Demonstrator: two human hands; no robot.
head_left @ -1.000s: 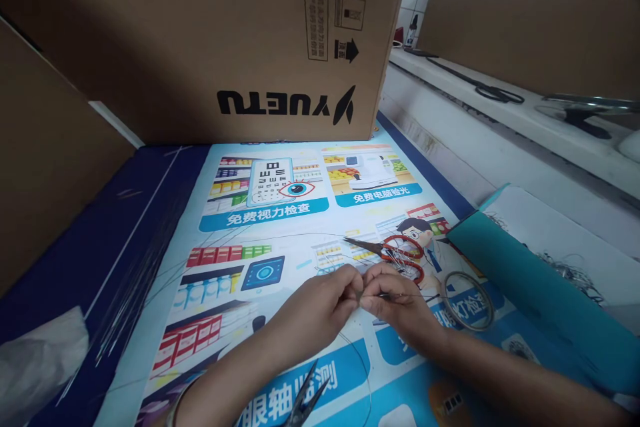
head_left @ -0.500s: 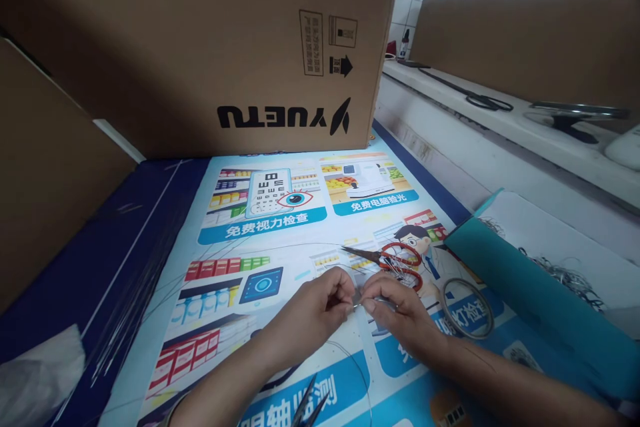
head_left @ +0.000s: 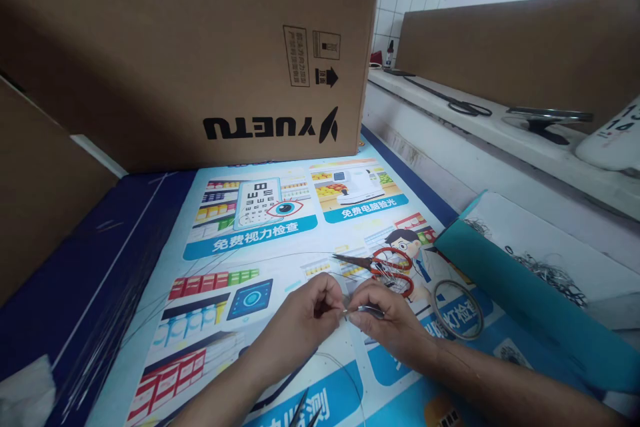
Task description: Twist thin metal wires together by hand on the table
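Note:
My left hand [head_left: 304,320] and my right hand [head_left: 385,323] meet over a printed poster mat [head_left: 280,240]. Both are pinched on a thin wire [head_left: 350,367] that curves down toward me. The right fingers also press a small silvery piece [head_left: 369,310] at the wire's end. Red-handled scissors [head_left: 387,263] lie just beyond my right hand. A wire ring [head_left: 456,308] lies to its right.
A big cardboard box [head_left: 200,47] stands at the back, another cardboard sheet [head_left: 35,193] at the left. A teal tray [head_left: 505,287] with wire scraps sits right. Pliers tips [head_left: 305,413] show at the bottom edge. A white ledge [head_left: 480,120] carries black scissors.
The view has tilted up and shifted slightly; my hands appear lower in frame. They stay pinched together on the wire, with small finger movements only.

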